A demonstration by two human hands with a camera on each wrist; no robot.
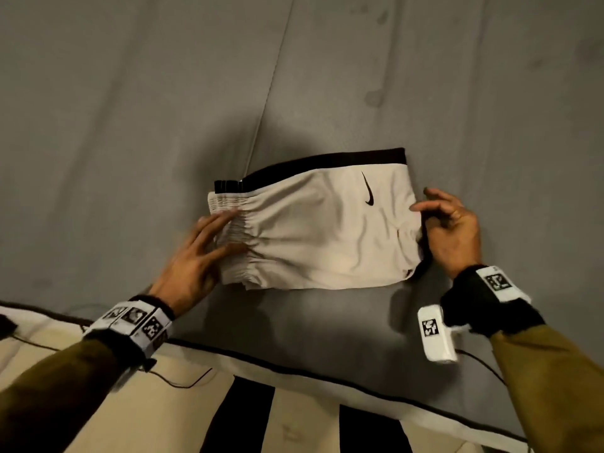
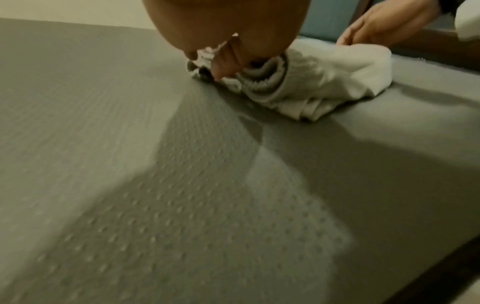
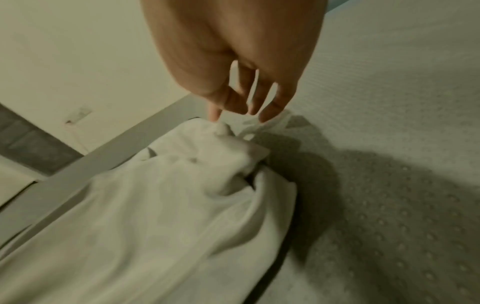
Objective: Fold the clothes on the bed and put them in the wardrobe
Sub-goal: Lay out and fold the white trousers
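Folded cream shorts (image 1: 320,230) with black waistband, flat on the grey bed (image 1: 130,109), swoosh up

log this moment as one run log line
step: folding | item: beige shorts folded flat on bed | left hand: fingers pressing waistband end | right hand: open at opposite edge

Left hand (image 1: 192,259) flat, fingers spread (right hand (image 1: 452,228) loosely curled)

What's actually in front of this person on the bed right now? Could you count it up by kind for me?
Folded garments: 1, the cream shorts with a dark waistband, lying on the grey bed.
Hands: 2, the left hand with straight fingers on the gathered end, the right hand at the other end.
Wrist camera units: 2.
Total: 5.
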